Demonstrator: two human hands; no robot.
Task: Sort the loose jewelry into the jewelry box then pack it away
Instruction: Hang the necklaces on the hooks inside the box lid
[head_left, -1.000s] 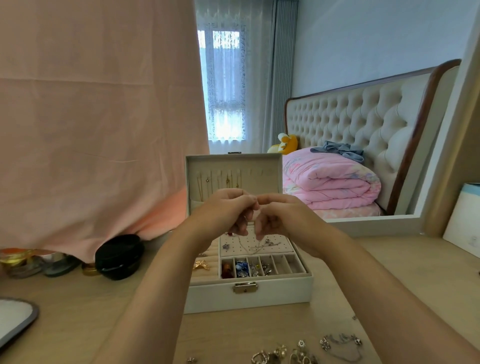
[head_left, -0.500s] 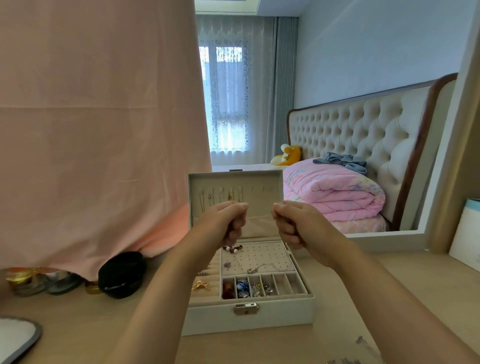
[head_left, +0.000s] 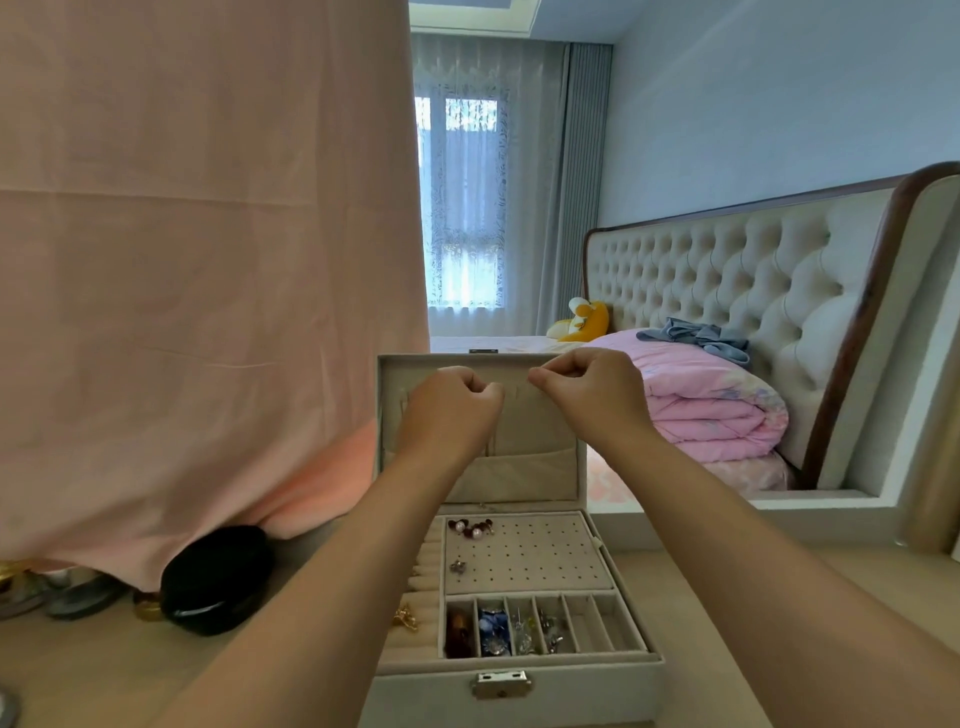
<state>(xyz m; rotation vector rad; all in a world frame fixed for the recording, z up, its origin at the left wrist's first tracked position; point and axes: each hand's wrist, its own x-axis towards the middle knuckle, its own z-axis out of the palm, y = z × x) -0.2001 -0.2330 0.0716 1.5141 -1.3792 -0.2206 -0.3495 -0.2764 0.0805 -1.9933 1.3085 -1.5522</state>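
Seen from the head: 2 bare hands are raised side by side in front of the upright lid (head_left: 524, 462) of an open cream jewelry box (head_left: 571, 693). The box sits on a pale worktop (head_left: 104, 670) at 6 o'clock in the view. The left hand (head_left: 449, 410) has a tight, curled grip. The right hand (head_left: 592, 395) has thumb and forefinger pressed together in a narrow grip. I cannot tell if either hand holds anything.

In the tray, pearl earrings (head_left: 470, 527) lie at 11 o'clock and small pieces fill 4 front slots. A gold brooch (head_left: 406, 618) rests at 9 o'clock. A round black case (head_left: 215, 579) stands on the worktop at 9 o'clock from the box, under a hanging pink cloth (head_left: 208, 260). A folded pink quilt (head_left: 711, 405) lies on the bed at 2 o'clock.
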